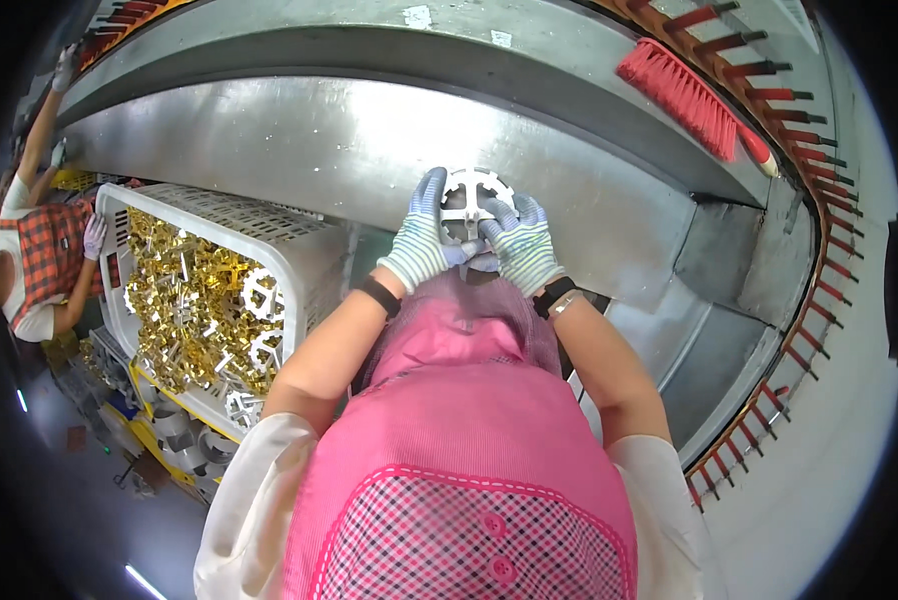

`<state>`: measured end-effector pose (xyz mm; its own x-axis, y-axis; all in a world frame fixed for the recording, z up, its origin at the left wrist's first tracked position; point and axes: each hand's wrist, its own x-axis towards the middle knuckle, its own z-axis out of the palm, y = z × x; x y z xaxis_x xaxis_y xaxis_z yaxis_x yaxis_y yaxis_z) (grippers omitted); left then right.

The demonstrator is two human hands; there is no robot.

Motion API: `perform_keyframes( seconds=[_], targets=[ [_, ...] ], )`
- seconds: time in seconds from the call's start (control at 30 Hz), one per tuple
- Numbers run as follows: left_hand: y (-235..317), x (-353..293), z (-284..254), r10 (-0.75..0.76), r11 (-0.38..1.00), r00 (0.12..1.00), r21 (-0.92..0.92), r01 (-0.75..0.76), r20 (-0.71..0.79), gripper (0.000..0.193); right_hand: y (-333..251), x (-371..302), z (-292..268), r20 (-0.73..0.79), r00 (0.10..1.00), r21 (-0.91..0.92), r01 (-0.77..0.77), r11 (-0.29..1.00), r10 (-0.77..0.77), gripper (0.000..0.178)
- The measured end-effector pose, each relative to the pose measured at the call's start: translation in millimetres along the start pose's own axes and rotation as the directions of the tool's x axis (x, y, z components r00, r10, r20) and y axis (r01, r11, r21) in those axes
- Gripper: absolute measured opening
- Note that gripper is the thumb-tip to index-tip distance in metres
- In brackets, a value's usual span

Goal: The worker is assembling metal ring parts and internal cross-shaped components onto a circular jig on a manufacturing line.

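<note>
My left hand (pixel 420 238) and my right hand (pixel 525 243), both in striped knit gloves, are closed round a white toothed ring with inner spokes (pixel 472 213). It is held up in front of my chest, close to the near edge of the metal bench (pixel 299 135). The left fingers grip its left rim, the right fingers its lower right; the gloves hide part of its lower side. Left of my left forearm stands a white plastic crate (pixel 294 262), tilted, full of small gold-coloured pieces (pixel 194 310). Several similar white toothed rings (pixel 262 294) lie among them.
A red-bristled brush (pixel 677 98) rests on the far right ledge. Red-brown pegs on a curved rail (pixel 819 235) run round the right side. A co-worker in a checked apron (pixel 54 265) touches the crate's far left rim. Metal rings (pixel 176 432) sit below the crate.
</note>
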<state>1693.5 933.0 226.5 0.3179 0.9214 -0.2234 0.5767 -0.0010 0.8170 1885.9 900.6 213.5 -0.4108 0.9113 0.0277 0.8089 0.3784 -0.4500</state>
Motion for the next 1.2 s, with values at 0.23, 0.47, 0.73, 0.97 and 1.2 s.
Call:
perform_keyframes(
  seconds=[0.23,0.47,0.73,0.97,1.2],
  targets=[
    [-11.0,-1.1,9.1,0.05,0.991,0.998,0.123,-0.046,-0.031,0.119,1.0,-6.8,8.4,-0.094,0.994,-0.073,0.044,0.996,-0.051,0.061],
    [-21.2,0.4,16.1,0.136,0.985,0.989,0.116,-0.128,-0.064,0.102,0.8,-15.0,15.9,-0.076,0.997,-0.065,0.009,0.998,-0.014,0.067],
    [-10.3,6.3,16.8,0.091,0.992,0.992,0.098,-0.083,-0.084,0.085,3.5,-18.9,23.1,0.01,1.0,-0.101,-0.011,0.995,0.012,0.071],
    [-0.3,6.2,8.7,0.354,0.829,0.935,0.466,-0.308,-0.011,0.051,-15.5,-12.1,-14.9,-0.072,0.997,-0.113,-0.027,0.993,0.019,0.066],
    [10.6,3.6,8.1,0.235,0.97,0.969,0.082,-0.229,-0.082,0.076,8.7,-6.1,-3.9,-0.519,0.731,0.432,-0.222,0.874,0.442,0.036]
  ],
)
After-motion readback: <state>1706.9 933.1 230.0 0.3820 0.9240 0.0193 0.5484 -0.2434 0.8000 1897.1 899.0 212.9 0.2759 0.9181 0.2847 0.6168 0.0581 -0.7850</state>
